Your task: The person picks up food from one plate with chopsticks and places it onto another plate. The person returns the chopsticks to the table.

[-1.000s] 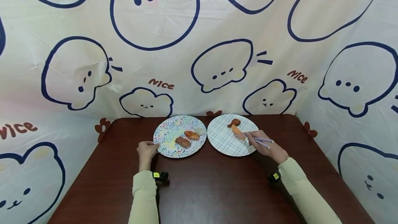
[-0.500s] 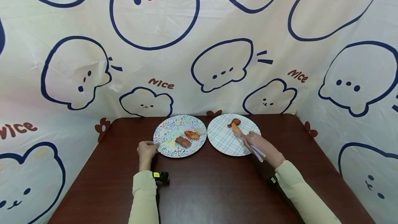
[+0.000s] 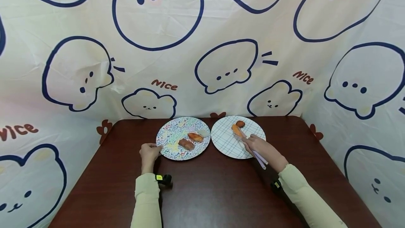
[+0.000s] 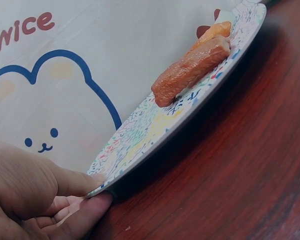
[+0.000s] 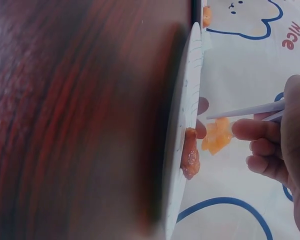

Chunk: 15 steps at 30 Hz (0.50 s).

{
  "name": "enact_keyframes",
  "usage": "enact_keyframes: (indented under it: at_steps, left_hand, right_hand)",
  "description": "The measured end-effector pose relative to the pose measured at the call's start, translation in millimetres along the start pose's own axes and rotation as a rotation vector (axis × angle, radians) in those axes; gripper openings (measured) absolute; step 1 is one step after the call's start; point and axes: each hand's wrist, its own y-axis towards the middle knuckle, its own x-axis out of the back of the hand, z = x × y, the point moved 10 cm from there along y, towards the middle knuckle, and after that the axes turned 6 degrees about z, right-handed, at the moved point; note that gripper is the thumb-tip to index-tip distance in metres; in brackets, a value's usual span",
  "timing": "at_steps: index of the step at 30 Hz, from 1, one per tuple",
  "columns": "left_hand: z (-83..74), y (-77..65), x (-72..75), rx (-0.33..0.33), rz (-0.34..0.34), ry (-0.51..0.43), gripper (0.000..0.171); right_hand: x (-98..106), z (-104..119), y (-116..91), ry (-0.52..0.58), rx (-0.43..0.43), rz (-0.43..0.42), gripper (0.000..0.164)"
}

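Observation:
My left hand [image 3: 149, 154] pinches the near-left rim of a round plate with a multicoloured speckled pattern [image 4: 135, 145], thumb on top and a finger underneath. My right hand [image 3: 265, 150] holds a pair of pale lilac chopsticks [image 3: 260, 159] over a white plate with a grid pattern [image 3: 223, 137]. At the chopstick tips is an orange piece of food [image 5: 217, 136], which shows beyond the plate's edge in the right wrist view. Beside it, a glossy brown piece of meat [image 5: 190, 157] lies on the grid plate.
The speckled plate bears a brown meat chunk [image 3: 186, 145], a golden-brown piece [image 3: 195, 137] and a pale piece [image 3: 204, 133]. Both plates sit side by side at the far edge of the dark wooden table [image 3: 209, 192]. A bear-printed curtain [image 3: 177, 69] hangs behind.
My right hand has turned, swinging the chopsticks' rear ends down and toward me. The orange piece has shifted left and away, now left of the brown piece. My left hand stays put.

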Motion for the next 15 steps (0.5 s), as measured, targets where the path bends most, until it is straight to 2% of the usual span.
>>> enact_keyframes:
  at_steps: [5, 9, 15]
  left_hand:
    - [0.4, -0.7, 1.1, -0.003, -0.001, -0.006, 0.033]
    - [-0.4, -1.9, 1.7, -0.003, -0.004, -0.01, 0.032]
    - [-0.7, -1.4, 1.2, -0.001, 0.004, -0.007, 0.033]
  right_hand:
    - [1.4, 7.4, 1.9, -0.033, 0.021, 0.023, 0.026]
    - [6.8, 14.7, 2.6, -0.07, 0.055, -0.001, 0.027]
    - [9.4, 16.0, 5.0, -0.041, 0.043, 0.01, 0.03]
